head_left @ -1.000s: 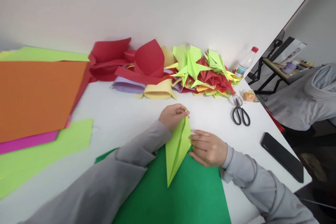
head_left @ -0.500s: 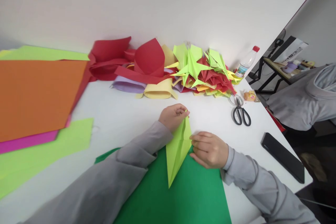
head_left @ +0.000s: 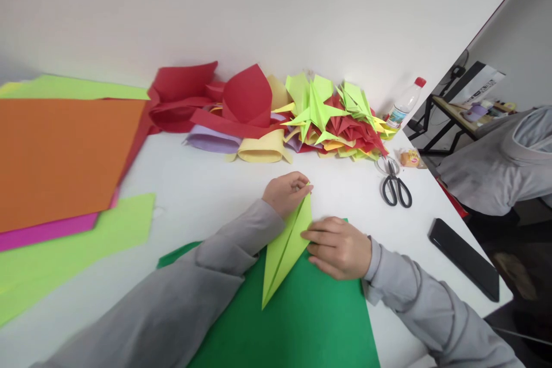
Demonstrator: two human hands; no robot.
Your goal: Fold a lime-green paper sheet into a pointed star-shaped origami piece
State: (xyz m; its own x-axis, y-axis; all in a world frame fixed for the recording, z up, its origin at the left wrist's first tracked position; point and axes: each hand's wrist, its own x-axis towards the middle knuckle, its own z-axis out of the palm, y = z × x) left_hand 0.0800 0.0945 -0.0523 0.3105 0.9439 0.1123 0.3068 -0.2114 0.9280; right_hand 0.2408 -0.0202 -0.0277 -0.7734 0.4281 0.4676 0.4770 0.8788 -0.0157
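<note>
Between my hands is a lime-green folded paper, a narrow kite shape with a crease down its middle and a sharp point toward me. My left hand pinches its far tip between thumb and fingers. At its right side corner, my right hand grips the edge with bent fingers; the thumb is mostly hidden. Beneath the folded paper lies a large green sheet, partly covered by my left sleeve.
Folded lime-green paper pieces and red paper shapes are heaped by the wall. Orange sheets lie left. Scissors, a bottle, a snack packet and a black phone are right. Another person's grey sleeve shows beyond.
The folded paper's near point has swung left and its right half now lies flatter. My right hand has moved slightly left with the paper's edge; my left hand stays at the tip.
</note>
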